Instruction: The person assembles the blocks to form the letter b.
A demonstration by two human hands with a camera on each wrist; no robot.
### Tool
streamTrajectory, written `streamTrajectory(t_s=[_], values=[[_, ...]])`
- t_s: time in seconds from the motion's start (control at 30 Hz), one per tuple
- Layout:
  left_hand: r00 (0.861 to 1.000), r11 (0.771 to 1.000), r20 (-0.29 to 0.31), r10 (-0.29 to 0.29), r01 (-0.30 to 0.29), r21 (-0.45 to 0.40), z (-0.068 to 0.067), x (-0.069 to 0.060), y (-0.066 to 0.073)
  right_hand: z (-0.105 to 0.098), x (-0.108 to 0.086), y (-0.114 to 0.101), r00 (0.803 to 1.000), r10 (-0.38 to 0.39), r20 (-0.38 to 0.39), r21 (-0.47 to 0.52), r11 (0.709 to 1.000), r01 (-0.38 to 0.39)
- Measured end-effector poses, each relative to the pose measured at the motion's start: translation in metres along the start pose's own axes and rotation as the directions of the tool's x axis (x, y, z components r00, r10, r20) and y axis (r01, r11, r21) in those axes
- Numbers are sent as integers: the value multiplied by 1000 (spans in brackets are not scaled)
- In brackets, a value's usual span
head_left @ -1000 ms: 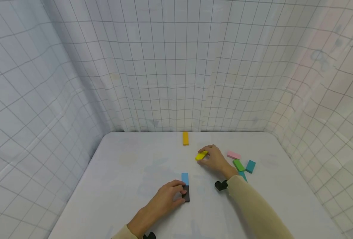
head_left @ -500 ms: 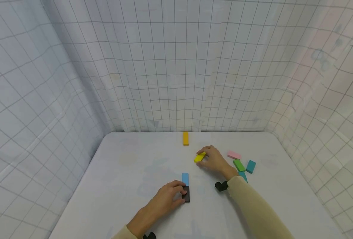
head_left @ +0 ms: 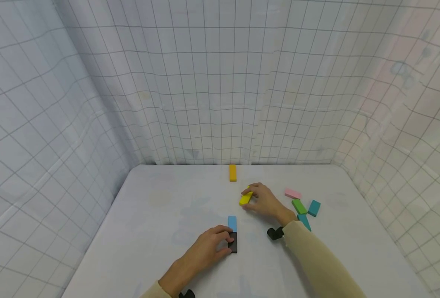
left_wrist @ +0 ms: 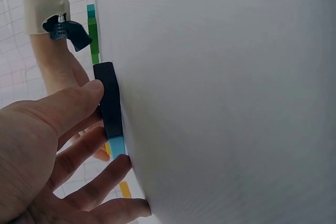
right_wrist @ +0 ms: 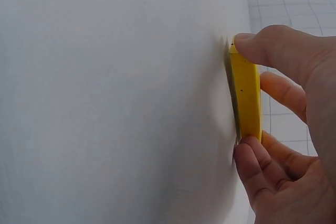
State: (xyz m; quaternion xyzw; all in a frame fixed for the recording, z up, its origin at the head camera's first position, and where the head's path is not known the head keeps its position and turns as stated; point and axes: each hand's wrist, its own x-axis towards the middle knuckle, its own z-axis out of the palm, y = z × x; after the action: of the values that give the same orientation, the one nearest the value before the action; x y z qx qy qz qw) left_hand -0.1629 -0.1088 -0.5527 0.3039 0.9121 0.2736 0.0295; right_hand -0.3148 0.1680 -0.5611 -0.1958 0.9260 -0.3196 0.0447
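A black block (head_left: 233, 244) lies end to end with a light blue block (head_left: 232, 223) on the white table. My left hand (head_left: 208, 248) holds the black one, its thumb on the near end (left_wrist: 58, 150); in the left wrist view another fingertip reaches the light blue block (left_wrist: 116, 145). Farther back and to the right, my right hand (head_left: 264, 201) pinches a yellow block (head_left: 245, 199) by its ends, between thumb and fingers. The right wrist view shows that yellow block (right_wrist: 245, 95) close to the table surface, with the hand (right_wrist: 294, 129) around it.
An orange-yellow block (head_left: 233, 173) lies at the table's back edge. Right of my right hand are a pink block (head_left: 292, 193), a green block (head_left: 299, 206) and two teal blocks (head_left: 314, 207), (head_left: 304, 222). White gridded curtains (head_left: 220, 91) stand behind and on both sides.
The yellow block has turned more toward lengthwise and moved slightly left and nearer in my right hand. My left hand stays on the black block.
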Motion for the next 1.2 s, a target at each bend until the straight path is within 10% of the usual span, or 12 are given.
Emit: streamTrajectory(t_s=[1.2], values=[[999,999,-30,38,-37,11,2,0,-1,10,5,-18,974,-149,169,96,986,134]])
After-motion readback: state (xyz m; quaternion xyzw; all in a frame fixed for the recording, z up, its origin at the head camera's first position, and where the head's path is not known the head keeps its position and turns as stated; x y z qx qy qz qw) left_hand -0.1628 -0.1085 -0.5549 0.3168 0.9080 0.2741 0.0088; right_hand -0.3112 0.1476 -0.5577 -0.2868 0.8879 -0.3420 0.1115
